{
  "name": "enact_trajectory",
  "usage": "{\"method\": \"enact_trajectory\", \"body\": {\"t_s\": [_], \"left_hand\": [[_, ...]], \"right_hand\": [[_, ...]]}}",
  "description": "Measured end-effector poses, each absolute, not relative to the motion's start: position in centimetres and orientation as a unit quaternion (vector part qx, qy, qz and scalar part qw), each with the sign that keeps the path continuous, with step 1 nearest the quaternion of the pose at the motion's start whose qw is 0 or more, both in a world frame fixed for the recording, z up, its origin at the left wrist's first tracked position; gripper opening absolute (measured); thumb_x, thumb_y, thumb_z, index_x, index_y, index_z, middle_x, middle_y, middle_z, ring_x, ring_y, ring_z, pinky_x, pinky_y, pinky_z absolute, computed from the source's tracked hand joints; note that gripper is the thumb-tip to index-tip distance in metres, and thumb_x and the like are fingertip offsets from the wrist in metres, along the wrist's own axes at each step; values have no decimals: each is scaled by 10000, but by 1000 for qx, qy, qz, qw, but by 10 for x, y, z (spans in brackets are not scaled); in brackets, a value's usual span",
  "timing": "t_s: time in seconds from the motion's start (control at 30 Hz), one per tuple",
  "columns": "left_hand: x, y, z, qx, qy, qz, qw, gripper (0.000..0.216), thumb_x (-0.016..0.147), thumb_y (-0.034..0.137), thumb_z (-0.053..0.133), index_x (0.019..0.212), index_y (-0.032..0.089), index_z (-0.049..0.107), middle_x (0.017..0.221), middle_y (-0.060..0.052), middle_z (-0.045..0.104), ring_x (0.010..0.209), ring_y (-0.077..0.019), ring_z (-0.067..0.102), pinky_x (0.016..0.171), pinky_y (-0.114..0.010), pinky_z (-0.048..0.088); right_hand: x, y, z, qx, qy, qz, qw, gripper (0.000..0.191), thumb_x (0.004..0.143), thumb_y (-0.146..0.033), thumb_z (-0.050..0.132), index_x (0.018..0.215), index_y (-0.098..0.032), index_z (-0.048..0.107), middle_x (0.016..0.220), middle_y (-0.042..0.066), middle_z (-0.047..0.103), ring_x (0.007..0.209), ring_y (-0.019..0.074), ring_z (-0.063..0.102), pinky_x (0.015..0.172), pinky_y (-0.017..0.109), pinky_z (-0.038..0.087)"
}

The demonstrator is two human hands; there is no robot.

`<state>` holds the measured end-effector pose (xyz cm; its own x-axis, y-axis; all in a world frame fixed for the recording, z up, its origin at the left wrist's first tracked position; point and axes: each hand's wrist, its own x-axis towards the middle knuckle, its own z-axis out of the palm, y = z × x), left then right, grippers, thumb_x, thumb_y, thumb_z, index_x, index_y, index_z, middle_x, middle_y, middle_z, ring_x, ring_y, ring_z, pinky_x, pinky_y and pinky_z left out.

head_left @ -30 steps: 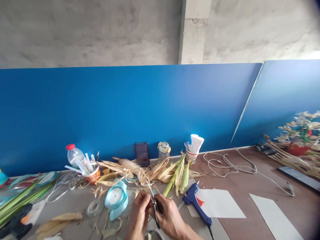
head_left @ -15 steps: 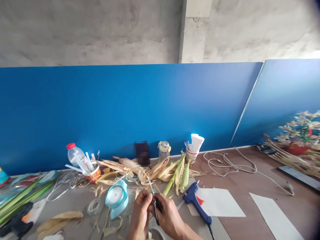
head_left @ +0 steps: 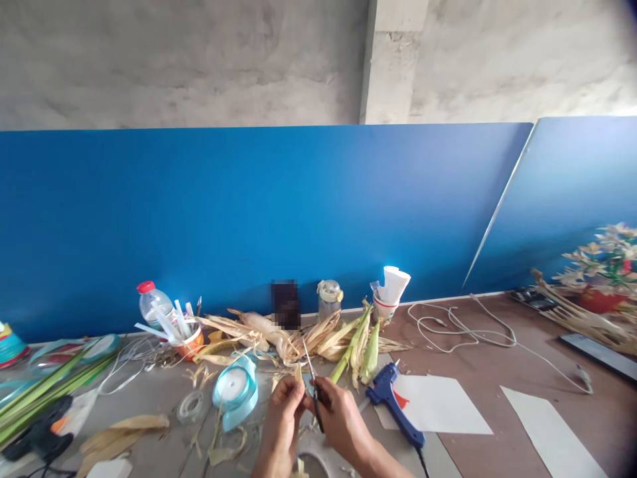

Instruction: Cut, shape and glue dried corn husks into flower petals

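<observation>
Steel scissors (head_left: pixel 313 380), lower centre, grasped in right hand (head_left: pixel 343 410), pointing up-frame; pale husk strip (head_left: pixel 298 373) just left, pinched upright by left hand (head_left: pixel 283 409)

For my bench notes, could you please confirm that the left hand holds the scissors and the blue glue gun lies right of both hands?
Not quite: the head view shows the right hand holding the scissors; the blue glue gun does lie where you say.
</observation>
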<state>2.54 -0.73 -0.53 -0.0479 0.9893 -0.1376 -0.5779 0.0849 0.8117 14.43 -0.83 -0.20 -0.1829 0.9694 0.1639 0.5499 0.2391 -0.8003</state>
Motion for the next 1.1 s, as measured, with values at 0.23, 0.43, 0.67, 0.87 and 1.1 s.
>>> {"method": "enact_trajectory", "body": {"t_s": [0.23, 0.43, 0.67, 0.87, 1.1], "left_hand": [[15, -3, -9, 249, 404, 647, 597, 258, 558, 328, 771, 585, 162, 575, 483, 44, 500, 490, -79, 438, 514, -203, 361], [6, 0, -7, 230, 407, 660, 588, 282, 540, 357, 774, 582, 168, 569, 486, 46, 503, 491, -77, 436, 520, -204, 369], [-3, 11, -13, 185, 409, 675, 586, 347, 434, 360, 809, 541, 169, 539, 426, 65, 458, 434, -66, 390, 482, -204, 337], [-10, 19, -29, 195, 418, 667, 585, 333, 442, 389, 793, 549, 188, 549, 422, 61, 460, 412, -78, 386, 470, -222, 326], [-8, 17, -25, 203, 427, 673, 569, 300, 477, 394, 780, 576, 184, 591, 456, 54, 461, 434, -87, 405, 494, -236, 350]], "right_hand": [[174, -1, 20, -587, -769, 227, 114, 272, 666, -286, 550, 909, -174, 599, 787, 67, 679, 754, 216, 627, 621, 242, 400], [175, -7, 51, -519, -833, 190, -31, 433, 616, -340, 596, 1016, -173, 590, 940, 118, 662, 859, 273, 617, 674, 293, 437], [147, 46, 71, -512, -857, 36, 56, 360, 811, -216, 402, 1154, -194, 510, 983, 104, 635, 819, 212, 621, 660, 270, 417], [114, 122, 61, -548, -834, -34, 57, 537, 789, -86, 399, 1318, -161, 343, 987, 146, 631, 866, 237, 610, 762, 343, 377], [115, 143, 45, -553, -830, -23, 64, 519, 801, -71, 383, 1316, -129, 357, 983, 167, 637, 907, 249, 593, 811, 375, 339]]}}
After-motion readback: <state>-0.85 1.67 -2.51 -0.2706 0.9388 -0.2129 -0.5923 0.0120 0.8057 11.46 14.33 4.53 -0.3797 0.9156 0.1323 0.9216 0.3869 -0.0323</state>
